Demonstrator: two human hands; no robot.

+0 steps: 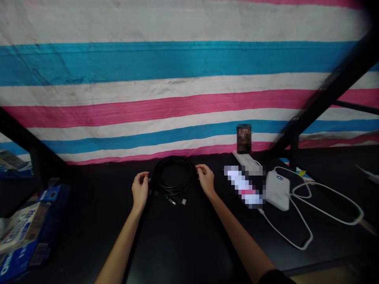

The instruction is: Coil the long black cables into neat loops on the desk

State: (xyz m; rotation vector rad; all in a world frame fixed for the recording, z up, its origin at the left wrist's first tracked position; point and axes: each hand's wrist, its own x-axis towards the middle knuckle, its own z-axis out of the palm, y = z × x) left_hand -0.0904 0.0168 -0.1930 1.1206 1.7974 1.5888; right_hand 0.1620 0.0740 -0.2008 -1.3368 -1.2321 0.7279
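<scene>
A coiled black cable [173,157] rests on a dark tabletop, its loops forming a ring. Two metal-tipped plugs [171,201] show at the front of the coil. Just left of the ring is my left hand [140,191], fingers curled and thumb against them; a small pale bit shows by the fingertips. My right hand [206,178] is at the ring's right edge with thumb and fingers pinched together. What either pinch holds is too dark and small to make out, and I cannot tell whether the fingertips touch the coil.
On the right lie a white power bank [277,191], a looping white cable [308,236], a blurred-out phone-like object [244,187] and a white stand [247,161]. Blue packages [32,232] sit at the left. Black frame bars [322,90] slant at both sides before a striped sheet [177,59].
</scene>
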